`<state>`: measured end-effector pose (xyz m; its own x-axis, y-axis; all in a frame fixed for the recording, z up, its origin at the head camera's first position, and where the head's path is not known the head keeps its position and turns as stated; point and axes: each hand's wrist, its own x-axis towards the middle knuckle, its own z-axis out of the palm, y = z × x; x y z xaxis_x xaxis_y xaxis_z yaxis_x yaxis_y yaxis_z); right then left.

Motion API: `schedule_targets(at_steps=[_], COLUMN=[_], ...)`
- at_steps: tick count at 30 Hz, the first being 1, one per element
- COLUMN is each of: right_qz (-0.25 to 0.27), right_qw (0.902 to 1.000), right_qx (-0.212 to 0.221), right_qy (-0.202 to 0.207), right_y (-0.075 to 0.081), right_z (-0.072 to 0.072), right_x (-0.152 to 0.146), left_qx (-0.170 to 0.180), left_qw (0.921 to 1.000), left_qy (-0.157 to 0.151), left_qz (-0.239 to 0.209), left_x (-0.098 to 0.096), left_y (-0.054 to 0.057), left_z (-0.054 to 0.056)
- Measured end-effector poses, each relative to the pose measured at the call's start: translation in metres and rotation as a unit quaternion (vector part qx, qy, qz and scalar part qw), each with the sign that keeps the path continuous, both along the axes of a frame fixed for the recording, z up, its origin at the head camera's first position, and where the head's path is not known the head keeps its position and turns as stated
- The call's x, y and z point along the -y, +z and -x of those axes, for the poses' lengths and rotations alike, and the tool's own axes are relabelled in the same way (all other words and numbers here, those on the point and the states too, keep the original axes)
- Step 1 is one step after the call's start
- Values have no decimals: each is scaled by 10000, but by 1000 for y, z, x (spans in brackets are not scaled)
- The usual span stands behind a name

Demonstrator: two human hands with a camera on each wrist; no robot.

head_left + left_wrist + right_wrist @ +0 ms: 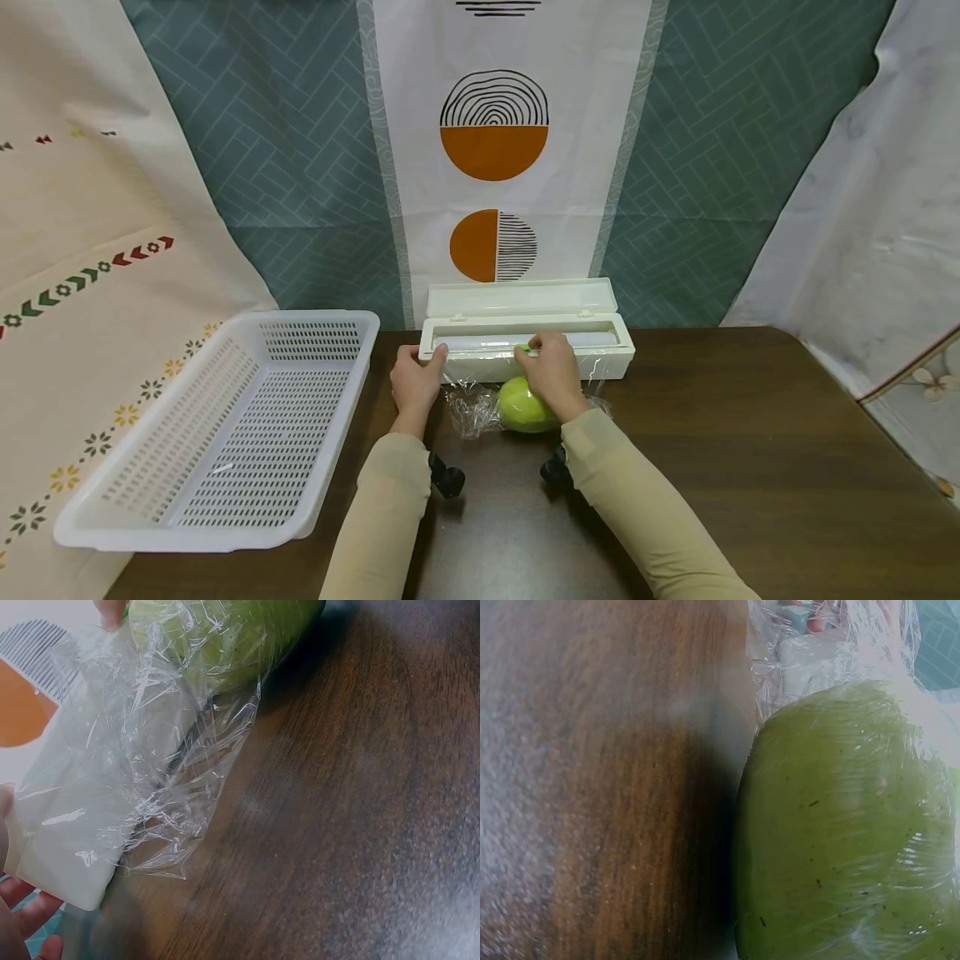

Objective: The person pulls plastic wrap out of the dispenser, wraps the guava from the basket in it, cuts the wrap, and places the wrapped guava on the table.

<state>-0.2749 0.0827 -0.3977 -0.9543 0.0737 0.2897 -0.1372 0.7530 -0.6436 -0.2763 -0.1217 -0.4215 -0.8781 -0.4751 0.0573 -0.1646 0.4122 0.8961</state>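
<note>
A white cling wrap dispenser box (pixel 468 367) lies lengthwise with its lid (pixel 521 297) raised and a roll of film (pixel 480 342) inside. My left hand (pixel 416 383) grips the box's left end, thumb on the top edge. With thumb and fingers, my right hand (pixel 555 375) pinches a small green slide cutter (pixel 522 347) at the front rim, near mid-length. Clear cling wrap (pixel 469 410) runs from the box over a smooth green fruit (pixel 522 410), which sits on the table just before it. In the right wrist view film covers the speckled fruit (pixel 840 825); crumpled film (pixel 165 817) shows in the left wrist view.
A white perforated plastic basket (pixel 318 467) stands on the left, a small pale scrap (pixel 222 468) inside it. The dark wooden table (pixel 720 433) extends to the right. Patterned cloths (pixel 300 150) hang behind the box. Small black devices (pixel 447 481) are strapped to both wrists.
</note>
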Motion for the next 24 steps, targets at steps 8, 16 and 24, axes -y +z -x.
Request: schedule_targets(at_steps=[8,16,24], right_qz=[38,74,25], right_qw=[10000,10000,9999], right_qx=[-23,15,-87], right_qy=[-34,-40,-69], right_y=[0,-1,-1], right_z=[0,0,1], right_x=[0,-1,-1], left_qx=[1,15,-27], left_qw=[10000,10000,10000], left_qy=[-1,-16,-9], left_qz=[-5,-39,-31], left_x=[0,0,0], left_y=[-1,0,2], left_z=[0,-1,-2])
